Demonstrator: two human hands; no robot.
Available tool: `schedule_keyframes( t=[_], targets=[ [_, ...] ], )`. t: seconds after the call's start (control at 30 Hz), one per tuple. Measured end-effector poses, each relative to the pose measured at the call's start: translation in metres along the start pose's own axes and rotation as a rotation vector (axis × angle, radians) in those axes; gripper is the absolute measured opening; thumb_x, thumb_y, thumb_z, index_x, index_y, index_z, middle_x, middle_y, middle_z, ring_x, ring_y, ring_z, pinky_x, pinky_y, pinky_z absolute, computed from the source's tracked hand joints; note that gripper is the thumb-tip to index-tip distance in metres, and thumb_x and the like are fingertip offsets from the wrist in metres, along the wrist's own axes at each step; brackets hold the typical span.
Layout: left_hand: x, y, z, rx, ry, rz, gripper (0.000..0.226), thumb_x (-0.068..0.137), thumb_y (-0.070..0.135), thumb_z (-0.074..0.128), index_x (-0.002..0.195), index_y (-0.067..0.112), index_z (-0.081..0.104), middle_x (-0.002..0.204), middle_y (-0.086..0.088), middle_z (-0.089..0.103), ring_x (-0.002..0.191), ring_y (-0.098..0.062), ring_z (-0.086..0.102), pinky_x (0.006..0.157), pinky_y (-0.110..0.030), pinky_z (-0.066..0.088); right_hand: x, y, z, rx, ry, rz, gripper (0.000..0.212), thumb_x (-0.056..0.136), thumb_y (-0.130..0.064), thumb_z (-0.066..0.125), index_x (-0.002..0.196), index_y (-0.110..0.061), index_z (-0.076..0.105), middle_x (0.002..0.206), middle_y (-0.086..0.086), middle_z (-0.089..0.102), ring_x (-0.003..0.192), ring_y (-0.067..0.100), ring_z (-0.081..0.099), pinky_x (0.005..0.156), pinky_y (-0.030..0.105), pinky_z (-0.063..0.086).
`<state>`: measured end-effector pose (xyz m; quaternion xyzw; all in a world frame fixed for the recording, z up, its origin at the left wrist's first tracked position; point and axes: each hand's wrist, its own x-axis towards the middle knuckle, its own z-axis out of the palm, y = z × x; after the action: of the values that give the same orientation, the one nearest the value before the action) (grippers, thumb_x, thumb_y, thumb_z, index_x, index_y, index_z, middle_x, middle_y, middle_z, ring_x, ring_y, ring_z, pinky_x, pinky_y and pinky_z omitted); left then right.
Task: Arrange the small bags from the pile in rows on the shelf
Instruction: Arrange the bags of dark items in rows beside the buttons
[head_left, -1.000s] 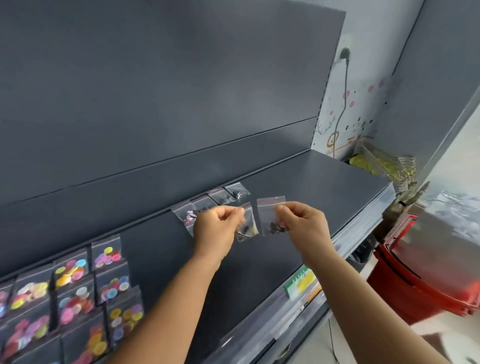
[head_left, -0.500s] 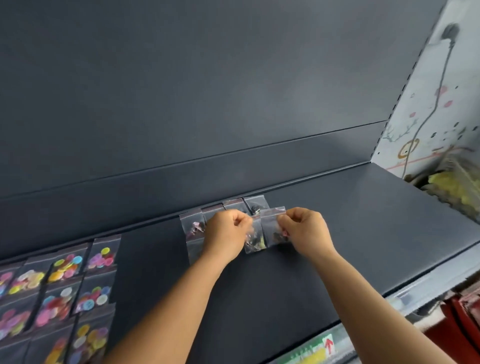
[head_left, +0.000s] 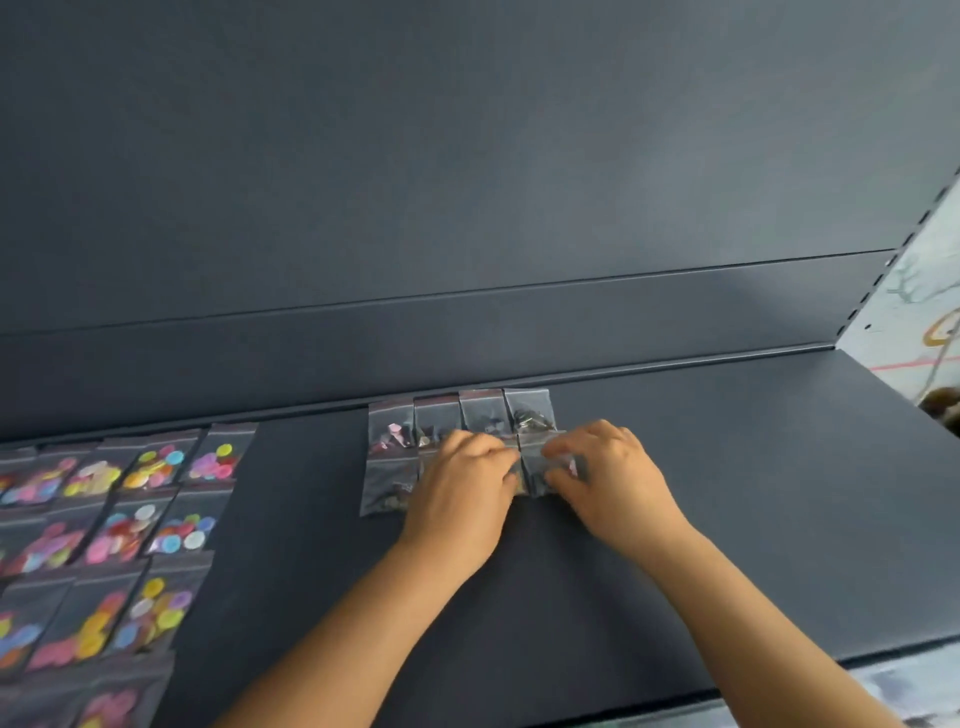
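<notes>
Several small clear zip bags of dark bits lie in a back row (head_left: 460, 418) against the rear edge of the dark grey shelf (head_left: 727, 519). Another such bag (head_left: 387, 480) lies below the row's left end. My left hand (head_left: 460, 493) rests palm-down on the shelf, covering a bag beneath it. My right hand (head_left: 608, 475) pinches a small clear bag (head_left: 537, 467) and presses it flat under the row's right end. Both hands touch at the fingertips.
Rows of clear bags filled with colourful discs (head_left: 130, 519) cover the shelf's left part. The grey back panel (head_left: 467, 208) rises behind. A white decorated wall (head_left: 924, 322) closes the right end. The shelf's front edge (head_left: 883, 660) runs at lower right.
Both hands came down from mid-air to the shelf surface with their bags. The view swung left and closer, so the red basket and yellow items went out of sight.
</notes>
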<state>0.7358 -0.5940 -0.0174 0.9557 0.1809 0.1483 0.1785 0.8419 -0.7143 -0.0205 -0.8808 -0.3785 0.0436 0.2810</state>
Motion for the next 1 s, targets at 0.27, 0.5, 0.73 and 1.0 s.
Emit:
schedule_keyframes(
  t=[0.27,0.5,0.73,1.0],
  targets=[
    [-0.005,-0.001,0.010,0.074,-0.017,-0.008,0.020,0.091,0.017,0.055,0.101,0.009,0.070,0.106,-0.003,0.067,0.102,-0.026,0.056,0.081,-0.040,0.051,-0.003,0.005,0.002,-0.061,-0.022,-0.112,0.014,0.087,-0.016,0.057,0.083,-0.014,0.070,0.082,-0.002,0.065,0.085,0.019,0.055,0.075,0.020,0.029],
    [-0.005,0.002,0.007,0.057,-0.048,-0.047,0.029,0.096,0.021,0.051,0.121,0.015,0.064,0.123,0.001,0.062,0.115,-0.020,0.049,0.094,-0.032,0.043,0.000,0.005,0.009,-0.086,-0.032,-0.076,0.017,0.088,-0.021,0.055,0.079,-0.017,0.068,0.081,-0.003,0.061,0.087,0.022,0.053,0.075,0.028,0.041],
    [-0.025,0.002,-0.015,0.140,-0.001,-0.129,0.050,0.097,0.036,0.046,0.144,0.019,0.037,0.145,0.006,0.042,0.133,-0.014,0.035,0.108,-0.026,0.029,-0.010,-0.020,0.004,-0.075,-0.027,-0.081,0.030,0.090,-0.030,0.056,0.118,-0.021,0.063,0.123,-0.003,0.059,0.113,0.022,0.047,0.088,0.030,0.042],
    [-0.087,-0.034,-0.056,0.226,0.061,-0.341,0.059,0.097,0.045,0.040,0.150,0.026,0.019,0.154,0.006,0.023,0.141,-0.013,0.019,0.114,-0.026,0.016,-0.028,-0.080,0.028,-0.102,-0.122,-0.266,0.061,0.091,-0.045,0.051,0.145,-0.026,0.030,0.150,-0.007,0.033,0.140,0.016,0.024,0.114,0.032,0.019]
  ],
)
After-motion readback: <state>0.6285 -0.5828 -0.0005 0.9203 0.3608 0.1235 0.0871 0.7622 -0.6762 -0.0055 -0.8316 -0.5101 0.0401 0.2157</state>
